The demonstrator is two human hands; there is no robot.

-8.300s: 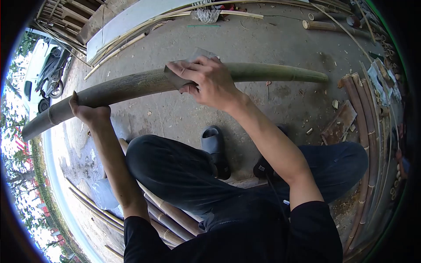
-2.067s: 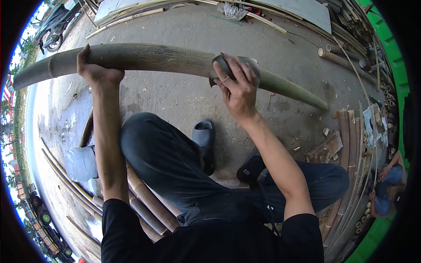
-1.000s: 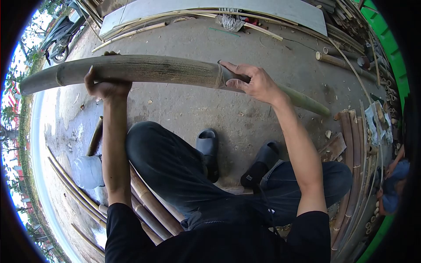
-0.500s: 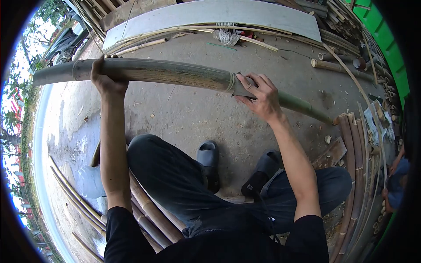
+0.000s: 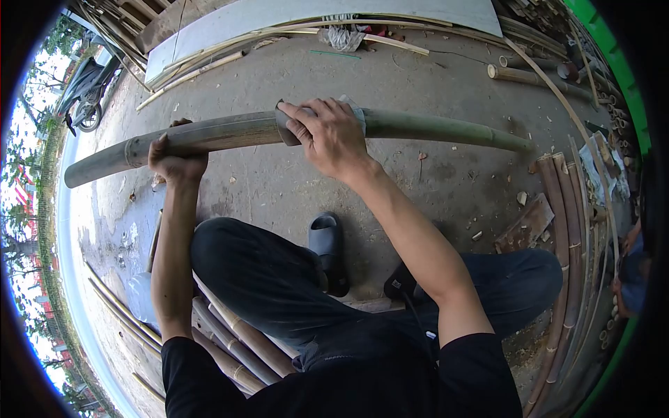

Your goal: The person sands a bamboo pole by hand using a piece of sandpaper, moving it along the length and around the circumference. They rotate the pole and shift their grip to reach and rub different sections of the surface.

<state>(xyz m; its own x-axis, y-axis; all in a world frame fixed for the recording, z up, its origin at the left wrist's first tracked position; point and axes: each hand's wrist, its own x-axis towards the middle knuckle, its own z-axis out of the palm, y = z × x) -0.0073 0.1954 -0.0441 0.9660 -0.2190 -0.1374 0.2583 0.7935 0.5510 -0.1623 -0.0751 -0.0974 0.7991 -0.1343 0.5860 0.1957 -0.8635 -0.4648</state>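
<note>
A long, thick bamboo pole [image 5: 432, 128] spans the view from left to right, brownish grey on the left and greener towards its right end. My left hand [image 5: 178, 155] grips it near the left end, beside a node, with the fingers wrapped round. Around the pole's middle my right hand [image 5: 330, 132] presses a dark, sheet-like piece [image 5: 287, 125] against the surface, thumb and fingers closed on it. Some pale, clear-looking material [image 5: 359, 118] shows just right of that hand. The palm side of my right hand is hidden.
Split bamboo lengths [image 5: 566, 258] lie on the right, and more poles [image 5: 237, 334] at lower left. A pale board [image 5: 265, 31] crosses the back, with a crumpled plastic bundle [image 5: 341, 39] before it. Another person [image 5: 633, 272] is partly visible at the right edge.
My right hand has slid left along the pole with the dark piece. The pole's left end sits lower, and the view has shifted slightly.
</note>
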